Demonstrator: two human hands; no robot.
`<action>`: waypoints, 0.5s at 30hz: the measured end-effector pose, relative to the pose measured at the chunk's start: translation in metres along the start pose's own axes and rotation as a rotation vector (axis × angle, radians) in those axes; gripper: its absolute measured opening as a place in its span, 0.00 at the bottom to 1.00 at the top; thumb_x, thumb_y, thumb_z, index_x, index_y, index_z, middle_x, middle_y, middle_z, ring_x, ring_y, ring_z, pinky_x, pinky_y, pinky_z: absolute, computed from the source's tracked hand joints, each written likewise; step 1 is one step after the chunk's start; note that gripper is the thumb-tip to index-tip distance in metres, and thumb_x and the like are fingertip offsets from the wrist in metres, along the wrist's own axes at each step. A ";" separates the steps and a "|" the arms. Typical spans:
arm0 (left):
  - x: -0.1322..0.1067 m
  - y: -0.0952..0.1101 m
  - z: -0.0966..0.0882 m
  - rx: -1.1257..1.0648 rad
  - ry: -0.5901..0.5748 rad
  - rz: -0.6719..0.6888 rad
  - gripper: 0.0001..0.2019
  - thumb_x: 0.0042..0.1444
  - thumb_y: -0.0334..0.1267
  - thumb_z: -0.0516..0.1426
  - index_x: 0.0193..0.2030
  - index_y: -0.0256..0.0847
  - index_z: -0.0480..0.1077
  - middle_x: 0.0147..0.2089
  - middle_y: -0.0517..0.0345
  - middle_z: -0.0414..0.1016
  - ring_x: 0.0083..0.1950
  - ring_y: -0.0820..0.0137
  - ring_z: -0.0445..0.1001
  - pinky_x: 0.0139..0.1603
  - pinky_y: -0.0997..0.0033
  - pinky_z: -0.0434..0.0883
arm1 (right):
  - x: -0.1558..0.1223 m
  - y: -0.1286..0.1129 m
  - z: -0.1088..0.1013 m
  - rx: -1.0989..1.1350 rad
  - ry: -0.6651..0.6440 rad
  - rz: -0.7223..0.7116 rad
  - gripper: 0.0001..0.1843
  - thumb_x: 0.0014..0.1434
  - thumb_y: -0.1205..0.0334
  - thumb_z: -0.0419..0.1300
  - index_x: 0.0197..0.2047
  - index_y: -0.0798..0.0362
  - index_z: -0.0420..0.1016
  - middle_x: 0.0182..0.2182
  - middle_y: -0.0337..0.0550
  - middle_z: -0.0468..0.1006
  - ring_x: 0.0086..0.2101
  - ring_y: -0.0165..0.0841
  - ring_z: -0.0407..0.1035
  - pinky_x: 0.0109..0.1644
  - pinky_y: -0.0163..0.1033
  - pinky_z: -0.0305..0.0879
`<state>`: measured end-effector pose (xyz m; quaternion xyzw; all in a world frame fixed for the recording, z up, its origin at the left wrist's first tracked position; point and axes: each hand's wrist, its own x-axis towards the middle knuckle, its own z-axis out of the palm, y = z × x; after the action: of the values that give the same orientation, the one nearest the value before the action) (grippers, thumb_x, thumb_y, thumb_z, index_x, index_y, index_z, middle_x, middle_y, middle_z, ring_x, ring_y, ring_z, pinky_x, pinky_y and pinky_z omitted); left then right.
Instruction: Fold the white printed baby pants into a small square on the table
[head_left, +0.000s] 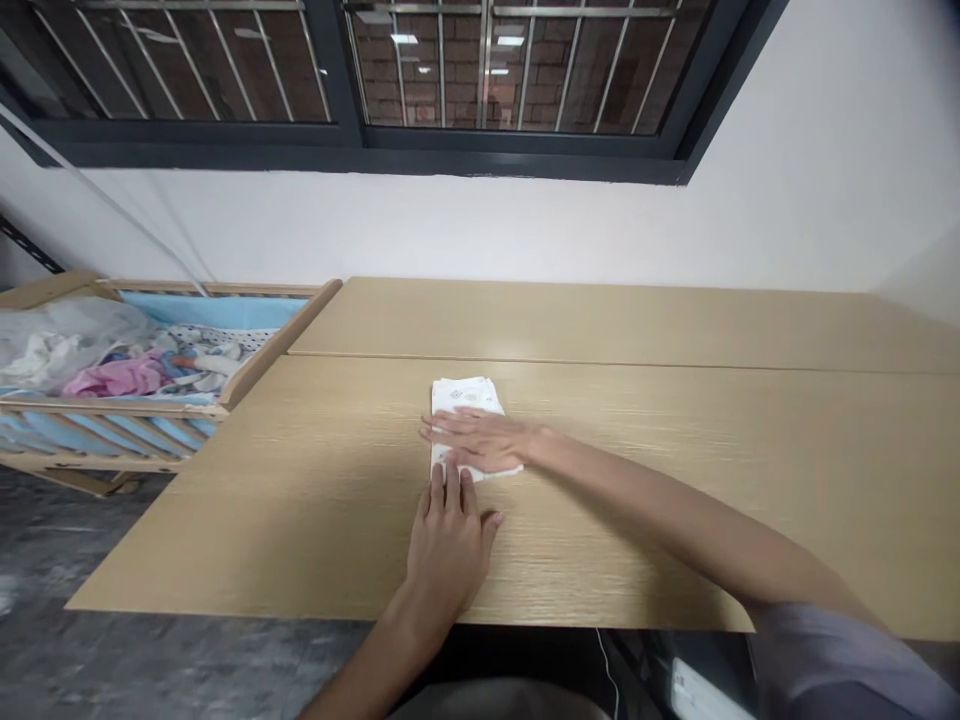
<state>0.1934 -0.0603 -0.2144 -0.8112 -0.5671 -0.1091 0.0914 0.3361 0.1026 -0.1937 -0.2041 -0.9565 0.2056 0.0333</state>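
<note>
A folded white cloth with a small green print [466, 396] lies flat on the light wooden table [225, 530], a little left of the table's middle. My right hand [477, 441] reaches in from the right and rests palm down across the cloth, covering its middle. My left hand [448, 535] comes from the near edge, and its fingertips touch the near end of the cloth. The hands touch each other or nearly so; the frame does not settle which. The cloth's near end is partly hidden under my fingers.
A wooden crib [112, 408] with blue padding and a heap of clothes stands left of the table. A seam [600, 362] crosses the tabletop. Above it are a white wall and a barred window [360, 70]. A white power strip [697, 692] sits below the near edge.
</note>
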 end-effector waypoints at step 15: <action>0.014 -0.045 -0.027 -0.192 -0.140 0.201 0.16 0.71 0.37 0.49 0.57 0.38 0.73 0.62 0.46 0.76 0.65 0.58 0.72 0.65 0.55 0.70 | -0.021 0.009 -0.028 -0.165 0.278 0.114 0.34 0.72 0.44 0.47 0.75 0.51 0.53 0.74 0.51 0.50 0.72 0.47 0.46 0.74 0.59 0.45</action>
<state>0.1535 -0.0397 -0.1834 -0.8744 -0.4752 -0.0963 -0.0158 0.3624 0.1120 -0.1717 -0.2863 -0.9433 0.0976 0.1366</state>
